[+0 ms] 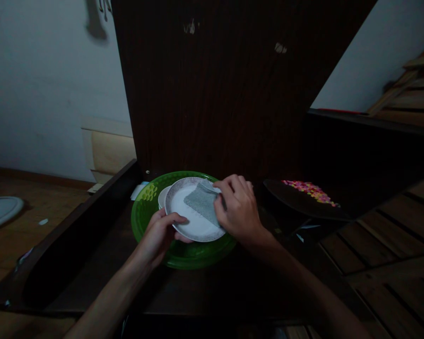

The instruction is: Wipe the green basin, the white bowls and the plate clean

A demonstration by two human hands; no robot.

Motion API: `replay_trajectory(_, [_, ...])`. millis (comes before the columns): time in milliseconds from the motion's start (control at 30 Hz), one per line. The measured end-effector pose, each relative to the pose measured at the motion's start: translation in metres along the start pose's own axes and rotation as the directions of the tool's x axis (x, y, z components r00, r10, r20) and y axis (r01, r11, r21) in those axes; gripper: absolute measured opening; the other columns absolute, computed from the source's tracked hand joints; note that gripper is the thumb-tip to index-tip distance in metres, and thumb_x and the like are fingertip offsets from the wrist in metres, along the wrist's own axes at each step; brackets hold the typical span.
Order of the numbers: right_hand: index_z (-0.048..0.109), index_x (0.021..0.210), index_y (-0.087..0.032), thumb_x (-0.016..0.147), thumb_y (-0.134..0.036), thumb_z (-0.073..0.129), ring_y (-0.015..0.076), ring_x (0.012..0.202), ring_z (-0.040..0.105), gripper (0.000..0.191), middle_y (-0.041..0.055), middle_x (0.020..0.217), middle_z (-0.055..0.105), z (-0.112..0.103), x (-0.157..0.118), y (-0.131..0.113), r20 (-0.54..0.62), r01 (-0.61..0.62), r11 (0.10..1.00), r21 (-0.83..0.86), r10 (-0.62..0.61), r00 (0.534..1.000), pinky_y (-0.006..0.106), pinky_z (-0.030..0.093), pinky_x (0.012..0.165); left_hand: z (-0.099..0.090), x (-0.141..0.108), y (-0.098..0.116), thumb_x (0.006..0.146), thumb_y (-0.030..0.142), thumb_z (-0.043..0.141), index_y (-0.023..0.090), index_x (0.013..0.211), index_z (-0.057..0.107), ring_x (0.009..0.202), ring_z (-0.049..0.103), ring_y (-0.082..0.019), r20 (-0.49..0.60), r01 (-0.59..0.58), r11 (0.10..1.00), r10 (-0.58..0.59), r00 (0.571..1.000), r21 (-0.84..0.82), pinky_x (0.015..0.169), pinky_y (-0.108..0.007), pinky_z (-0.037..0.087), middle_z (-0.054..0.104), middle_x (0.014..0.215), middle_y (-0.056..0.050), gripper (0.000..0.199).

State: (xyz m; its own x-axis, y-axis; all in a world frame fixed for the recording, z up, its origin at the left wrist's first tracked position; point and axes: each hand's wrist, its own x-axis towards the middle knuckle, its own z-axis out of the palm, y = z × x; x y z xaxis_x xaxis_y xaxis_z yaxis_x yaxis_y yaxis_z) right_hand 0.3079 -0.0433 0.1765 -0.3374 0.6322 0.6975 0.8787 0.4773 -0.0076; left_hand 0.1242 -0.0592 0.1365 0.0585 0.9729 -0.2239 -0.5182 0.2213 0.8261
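Note:
A white plate (194, 229) with a grey patterned rim is tilted above a green plastic basket (141, 235). My left hand (162, 230) grips its lower left edge, the thumb on top and the fingers underneath. A grey-green cloth (202, 200) lies against the plate's inner face. My right hand (237, 205) is closed on the cloth at the plate's right side; part of the cloth is hidden under the fingers. Behind the plate, the edge of another white dish (162, 197) shows in the basket.
A dark wooden seat (205, 301) bears the basket, with a tall back panel (212, 94) behind and a low side rail (81, 240) at left. Something dark with pink and yellow patterning (309, 192) is at right. A white round lid-like object (2, 212) is on the floor.

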Motion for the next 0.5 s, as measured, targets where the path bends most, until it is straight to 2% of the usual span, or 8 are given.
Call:
replay_trajectory(67, [0.065,0.091,-0.019,0.088,-0.019,0.053,0.0252,0.087,0.058,0.012,0.0097,0.089,0.065,0.002,-0.002,-0.007,0.143,0.09,0.994,0.066,-0.099,0.985,0.038,0.043,0.08,0.001,-0.001,0.0,0.052,0.008,0.075,0.009,0.08,0.068,0.054,0.06,-0.016,0.009,-0.003,1.0,0.002,1.0,0.014,0.039,-0.026,0.056,0.068,0.068,-0.005,0.029])
replay_trajectory(100, [0.065,0.089,-0.02,0.09,-0.024,0.055,0.0247,0.086,0.059,0.011,0.0091,0.087,0.066,0.004,-0.003,-0.009,0.22,0.094,0.991,0.094,-0.112,0.969,0.037,0.044,0.08,0.002,-0.001,0.0,0.052,0.009,0.076,0.008,0.08,0.068,0.055,0.06,-0.017,0.015,-0.004,1.0,0.004,1.0,0.024,0.039,-0.027,0.056,0.068,0.067,-0.005,0.03])
replay_trajectory(200, [0.067,0.092,-0.019,0.091,-0.034,0.06,0.0263,0.092,0.06,0.017,0.0112,0.093,0.068,0.009,-0.004,-0.014,0.365,0.031,0.997,0.073,-0.055,0.929,0.037,0.047,0.083,0.003,-0.003,0.0,0.051,0.012,0.077,0.008,0.083,0.07,0.054,0.061,-0.018,0.023,-0.01,0.999,0.009,1.0,0.046,0.039,-0.029,0.057,0.069,0.066,-0.005,0.034])
replay_trajectory(300, [0.068,0.093,-0.016,0.092,-0.024,0.057,0.026,0.098,0.06,0.013,0.0127,0.098,0.068,0.01,-0.002,-0.015,0.418,0.004,0.998,0.064,-0.031,0.908,0.036,0.046,0.086,0.004,-0.004,-0.001,0.05,0.012,0.077,0.008,0.084,0.07,0.055,0.061,-0.017,0.014,-0.015,0.999,0.014,1.0,0.05,0.039,-0.028,0.056,0.069,0.067,-0.005,0.035])
replay_trajectory(400, [0.066,0.089,-0.016,0.09,-0.018,0.056,0.0215,0.091,0.06,0.01,0.0086,0.092,0.067,0.009,0.003,-0.012,0.403,-0.08,0.971,0.227,-0.019,0.915,0.033,0.045,0.082,0.004,-0.004,-0.002,0.049,0.011,0.077,0.009,0.083,0.07,0.055,0.059,-0.017,0.006,-0.01,0.999,0.01,1.0,0.045,0.038,-0.028,0.055,0.068,0.067,-0.004,0.034])
replay_trajectory(433, [0.065,0.088,-0.017,0.089,-0.019,0.056,0.0192,0.085,0.06,0.009,0.0063,0.088,0.067,0.008,0.005,-0.009,0.388,-0.138,0.937,0.321,0.003,0.922,0.031,0.045,0.078,0.003,-0.004,-0.002,0.049,0.011,0.077,0.009,0.082,0.071,0.055,0.059,-0.016,0.003,-0.008,0.999,0.008,1.0,0.043,0.037,-0.028,0.055,0.068,0.067,-0.004,0.034])
replay_trajectory(500, [0.063,0.085,-0.018,0.088,-0.025,0.057,0.0153,0.073,0.057,0.01,0.0017,0.08,0.064,0.006,0.011,-0.001,0.349,-0.265,0.813,0.518,0.082,0.933,0.027,0.043,0.068,0.003,-0.003,-0.001,0.048,0.011,0.078,0.009,0.081,0.071,0.055,0.058,-0.016,-0.006,-0.008,0.999,0.008,1.0,0.039,0.037,-0.028,0.056,0.068,0.068,-0.004,0.034])
